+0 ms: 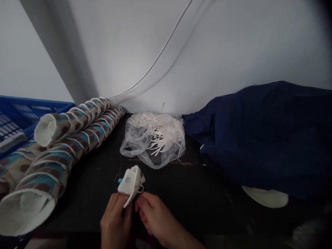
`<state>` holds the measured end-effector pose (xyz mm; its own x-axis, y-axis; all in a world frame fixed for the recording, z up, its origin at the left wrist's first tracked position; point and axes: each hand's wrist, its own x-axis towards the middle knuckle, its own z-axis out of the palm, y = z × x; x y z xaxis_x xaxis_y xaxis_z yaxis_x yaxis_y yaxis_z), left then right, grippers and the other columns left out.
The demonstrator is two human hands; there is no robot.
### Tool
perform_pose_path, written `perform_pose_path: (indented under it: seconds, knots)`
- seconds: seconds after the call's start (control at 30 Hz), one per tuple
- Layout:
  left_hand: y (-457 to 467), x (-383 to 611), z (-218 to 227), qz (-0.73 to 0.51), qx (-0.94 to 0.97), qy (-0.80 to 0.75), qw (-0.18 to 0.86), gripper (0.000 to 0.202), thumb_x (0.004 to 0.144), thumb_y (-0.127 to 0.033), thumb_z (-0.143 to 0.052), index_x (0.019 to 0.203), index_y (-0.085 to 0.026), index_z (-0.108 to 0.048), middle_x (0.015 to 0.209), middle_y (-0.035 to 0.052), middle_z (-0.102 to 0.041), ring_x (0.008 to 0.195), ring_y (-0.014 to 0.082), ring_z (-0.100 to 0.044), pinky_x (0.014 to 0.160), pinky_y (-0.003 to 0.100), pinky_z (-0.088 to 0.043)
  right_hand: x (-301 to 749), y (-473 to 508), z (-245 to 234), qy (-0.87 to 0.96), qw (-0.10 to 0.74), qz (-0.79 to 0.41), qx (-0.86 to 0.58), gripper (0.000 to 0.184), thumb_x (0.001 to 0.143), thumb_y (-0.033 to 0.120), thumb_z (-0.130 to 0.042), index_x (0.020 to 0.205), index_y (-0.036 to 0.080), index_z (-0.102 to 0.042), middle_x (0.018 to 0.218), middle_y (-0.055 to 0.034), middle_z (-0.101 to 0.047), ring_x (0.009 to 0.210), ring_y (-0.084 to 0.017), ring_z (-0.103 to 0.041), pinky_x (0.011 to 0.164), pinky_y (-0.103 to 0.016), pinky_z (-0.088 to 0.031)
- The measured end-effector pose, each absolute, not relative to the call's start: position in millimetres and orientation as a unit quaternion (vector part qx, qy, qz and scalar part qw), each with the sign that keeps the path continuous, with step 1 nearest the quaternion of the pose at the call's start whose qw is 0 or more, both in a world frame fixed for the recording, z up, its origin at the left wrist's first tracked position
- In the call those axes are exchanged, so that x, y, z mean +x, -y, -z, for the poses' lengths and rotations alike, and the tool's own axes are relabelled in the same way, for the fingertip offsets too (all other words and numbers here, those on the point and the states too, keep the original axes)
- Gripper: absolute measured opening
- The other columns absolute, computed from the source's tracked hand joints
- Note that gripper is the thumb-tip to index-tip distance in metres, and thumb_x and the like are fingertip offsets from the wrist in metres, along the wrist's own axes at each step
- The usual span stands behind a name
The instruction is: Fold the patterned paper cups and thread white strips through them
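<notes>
My left hand (116, 221) is closed on a small white folded mask-like piece (130, 183) with a thin elastic loop, holding it just above the black table (202, 193) near the front edge. My right hand (155, 216) sits right beside it, fingers curled and pinched at the piece's lower edge and loop. Behind them lies a clear plastic bag (153, 140) filled with several thin white strips.
Long nested stacks of patterned paper cups (64, 138) lie on their sides at the left, beside a blue plastic crate (15, 116). A dark blue cloth (261, 138) covers the right side, with a white rounded object (267, 197) under its edge. A white cable (166, 45) runs down the wall.
</notes>
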<state>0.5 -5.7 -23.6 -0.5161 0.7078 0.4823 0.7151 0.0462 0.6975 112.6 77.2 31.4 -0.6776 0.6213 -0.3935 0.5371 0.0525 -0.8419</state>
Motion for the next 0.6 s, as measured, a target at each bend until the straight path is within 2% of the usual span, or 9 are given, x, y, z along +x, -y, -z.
perform_pose_path:
  seconds: [0.07, 0.1, 0.17, 0.27, 0.37, 0.43, 0.53, 0.6]
  knots:
    - [5, 2, 25, 0.496, -0.480, 0.723, -0.017, 0.014, 0.086, -0.021, -0.059, 0.088, -0.022, -0.072, 0.082, 0.0033, -0.069, 0.077, 0.0173, -0.067, 0.071, 0.023, -0.051, 108, -77, -31, 0.848, 0.034, -0.372, -0.376, 0.025, 0.094, 0.014, -0.039, 0.097, 0.013, -0.064, 0.071, -0.0090, -0.067, 0.058, -0.018, -0.063, 0.053, -0.025, -0.040]
    - [4, 3, 25, 0.500, -0.475, 0.724, -0.032, 0.015, 0.085, -0.023, -0.059, 0.088, -0.022, -0.073, 0.083, 0.0042, -0.070, 0.079, 0.0184, -0.068, 0.072, 0.024, -0.051, 106, -78, -33, 0.878, 0.023, -0.304, -0.368, 0.024, 0.092, 0.012, -0.042, 0.098, 0.011, -0.065, 0.079, -0.0147, -0.071, 0.067, -0.023, -0.068, 0.056, -0.028, -0.042]
    - [2, 4, 23, 0.507, -0.455, 0.729, -0.064, 0.017, 0.083, -0.027, -0.059, 0.088, -0.022, -0.074, 0.083, 0.0051, -0.071, 0.079, 0.0202, -0.069, 0.072, 0.026, -0.052, 103, -79, -39, 0.892, 0.013, -0.267, -0.364, 0.026, 0.092, 0.011, -0.042, 0.101, 0.010, -0.067, 0.084, -0.0191, -0.074, 0.073, -0.029, -0.072, 0.058, -0.030, -0.043]
    - [-4, -2, 14, 0.520, -0.388, 0.753, -0.106, 0.022, 0.082, -0.036, -0.060, 0.087, -0.018, -0.072, 0.081, 0.0068, -0.073, 0.074, 0.0232, -0.069, 0.071, 0.030, -0.052, 109, -79, -53, 0.891, 0.026, -0.273, -0.362, 0.028, 0.096, 0.015, -0.039, 0.105, 0.014, -0.066, 0.085, -0.0148, -0.075, 0.074, -0.028, -0.073, 0.057, -0.028, -0.043]
    - [-8, -15, 1, 0.532, -0.310, 0.773, -0.156, 0.035, 0.079, -0.047, -0.061, 0.089, -0.014, -0.071, 0.073, 0.0083, -0.075, 0.069, 0.0264, -0.070, 0.064, 0.033, -0.052, 127, -77, -58, 0.890, 0.031, -0.282, -0.357, 0.026, 0.095, 0.016, -0.041, 0.097, 0.017, -0.067, 0.080, -0.0119, -0.075, 0.072, -0.027, -0.073, 0.059, -0.028, -0.045]
    - [-7, -20, -6, 0.550, -0.272, 0.756, -0.228, 0.041, 0.078, -0.052, -0.064, 0.089, -0.013, -0.070, 0.069, 0.0072, -0.075, 0.066, 0.0252, -0.070, 0.061, 0.031, -0.053, 138, -76, -54, 0.865, 0.116, -0.347, -0.344, 0.024, 0.095, 0.019, -0.043, 0.098, 0.019, -0.067, 0.083, -0.0081, -0.075, 0.072, -0.023, -0.073, 0.062, -0.025, -0.046]
    - [-3, -15, -12, 0.601, -0.206, 0.660, -0.400, 0.041, 0.074, -0.052, -0.073, 0.090, -0.014, -0.071, 0.073, 0.0030, -0.076, 0.065, 0.0176, -0.067, 0.065, 0.024, -0.051, 144, -80, -44, 0.787, 0.262, -0.439, -0.345, 0.023, 0.095, 0.027, -0.047, 0.097, 0.019, -0.068, 0.076, -0.0033, -0.072, 0.067, -0.017, -0.069, 0.061, -0.021, -0.044]
    - [-1, -7, -13, 0.618, -0.162, 0.598, -0.483, 0.041, 0.070, -0.050, -0.078, 0.091, -0.015, -0.072, 0.075, 0.0011, -0.075, 0.064, 0.0143, -0.064, 0.067, 0.021, -0.050, 141, -83, -39, 0.767, 0.276, -0.465, -0.346, 0.024, 0.093, 0.028, -0.049, 0.085, 0.018, -0.069, 0.066, -0.0010, -0.065, 0.060, -0.015, -0.062, 0.056, -0.020, -0.040]
